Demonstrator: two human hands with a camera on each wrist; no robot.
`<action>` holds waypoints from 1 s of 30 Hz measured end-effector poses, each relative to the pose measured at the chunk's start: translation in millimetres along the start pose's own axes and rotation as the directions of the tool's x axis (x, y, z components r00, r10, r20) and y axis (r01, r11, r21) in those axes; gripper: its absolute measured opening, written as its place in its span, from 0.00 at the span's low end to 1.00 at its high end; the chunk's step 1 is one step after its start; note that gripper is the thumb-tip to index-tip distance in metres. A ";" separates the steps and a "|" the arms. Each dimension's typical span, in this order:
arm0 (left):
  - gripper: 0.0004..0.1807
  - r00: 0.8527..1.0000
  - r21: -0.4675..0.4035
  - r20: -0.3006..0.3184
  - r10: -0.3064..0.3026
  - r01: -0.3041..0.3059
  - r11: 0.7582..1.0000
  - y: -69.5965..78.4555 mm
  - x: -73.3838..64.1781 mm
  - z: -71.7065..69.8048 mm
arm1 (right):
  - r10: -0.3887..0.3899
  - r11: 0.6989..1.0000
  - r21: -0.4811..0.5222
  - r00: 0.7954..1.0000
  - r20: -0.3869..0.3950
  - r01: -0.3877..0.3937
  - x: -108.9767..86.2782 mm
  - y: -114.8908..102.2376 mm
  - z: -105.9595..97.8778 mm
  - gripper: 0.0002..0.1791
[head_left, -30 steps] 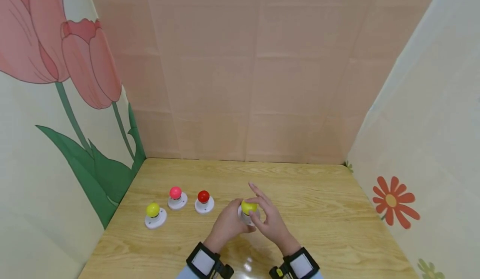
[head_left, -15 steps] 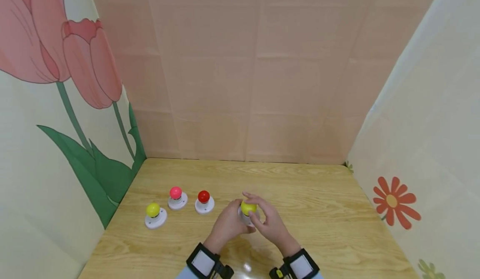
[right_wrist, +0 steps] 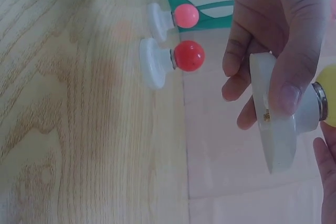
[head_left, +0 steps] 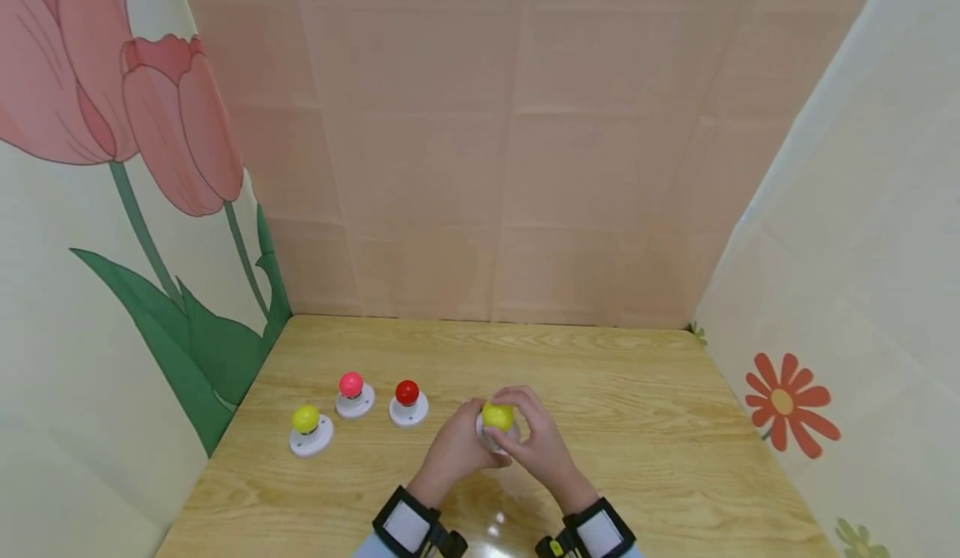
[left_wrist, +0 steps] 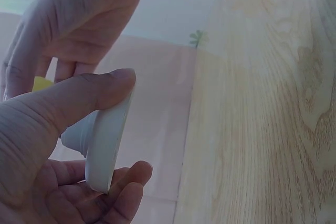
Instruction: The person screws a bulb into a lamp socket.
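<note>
My left hand [head_left: 455,441] grips a white lamp socket [left_wrist: 107,145] by its round base, held above the table with the thumb on one side and fingers on the other. A yellow light bulb [head_left: 498,416] sits in that socket, its metal collar showing at the socket's mouth in the right wrist view. The right hand [head_left: 551,450] holds the bulb, thumb at its near side and fingers curled over its far side. In the right wrist view only some fingers of the right hand [right_wrist: 328,169] show, at the lower right edge.
On the wooden table [head_left: 637,425], to the left of my hands, stand three more white sockets with bulbs: a red bulb [head_left: 407,392], a pink bulb [head_left: 351,385] and a yellow bulb [head_left: 305,419]. Printed cloths hang at both sides, and a plain pinkish cloth [head_left: 495,141] behind.
My right fingers, one of them raised and straight a second ago, have curled down round the bulb. The right thumb has moved left across the bulb's near side. The left hand has stayed in place.
</note>
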State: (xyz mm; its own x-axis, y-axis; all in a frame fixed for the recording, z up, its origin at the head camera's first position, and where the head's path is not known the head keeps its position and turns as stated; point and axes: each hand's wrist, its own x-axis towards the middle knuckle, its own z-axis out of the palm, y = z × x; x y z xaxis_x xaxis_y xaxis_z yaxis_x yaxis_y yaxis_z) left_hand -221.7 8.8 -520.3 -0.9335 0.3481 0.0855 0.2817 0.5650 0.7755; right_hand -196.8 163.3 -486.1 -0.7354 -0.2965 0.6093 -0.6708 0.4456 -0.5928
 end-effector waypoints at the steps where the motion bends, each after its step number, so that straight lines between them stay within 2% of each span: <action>1: 0.40 1.000 0.003 0.000 0.001 -0.001 1.000 0.2 -0.1 -0.1 | 0.003 1.000 -0.004 1.000 0.001 -0.003 0.0 -0.4 -0.2 0.19; 4: 0.40 1.000 0.006 0.003 -0.008 0.008 1.000 0.5 0.2 -0.2 | 0.021 1.000 -0.008 1.000 0.007 -0.021 -3.6 9.4 2.1 0.18; 9: 0.42 1.000 -0.002 -0.005 -0.026 0.026 1.000 2.1 -0.7 -0.8 | -0.048 0.999 0.025 0.999 -0.001 0.048 -7.5 23.0 5.3 0.17; 12: 0.42 1.000 -0.009 -0.007 -0.021 0.021 1.000 3.9 -1.6 -2.2 | -0.093 0.994 0.058 0.996 0.004 0.092 -2.2 8.0 -0.4 0.16; 16: 0.42 1.000 -0.013 -0.002 -0.022 0.022 1.000 4.9 -2.2 -3.2 | -0.067 0.994 0.088 0.997 0.038 0.063 0.6 -1.8 -5.0 0.15; 20: 0.43 1.000 -0.010 -0.004 -0.020 0.020 1.000 4.4 -2.3 -2.7 | -0.047 0.995 0.090 0.997 0.057 0.041 0.3 -2.0 -6.0 0.14; 30: 0.41 1.000 -0.008 -0.010 -0.005 0.005 1.000 2.8 -2.3 -1.2 | -0.050 0.996 0.080 0.998 0.036 0.047 0.2 -0.2 -5.8 0.16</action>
State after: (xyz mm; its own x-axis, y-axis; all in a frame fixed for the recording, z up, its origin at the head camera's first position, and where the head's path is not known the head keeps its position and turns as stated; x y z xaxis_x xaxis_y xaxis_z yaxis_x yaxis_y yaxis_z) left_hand -219.1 8.7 -517.6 -0.9372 0.3375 0.0879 0.2753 0.5611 0.7807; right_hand -196.3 168.0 -482.9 -0.7036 -0.3492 0.6188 -0.7104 0.3618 -0.6036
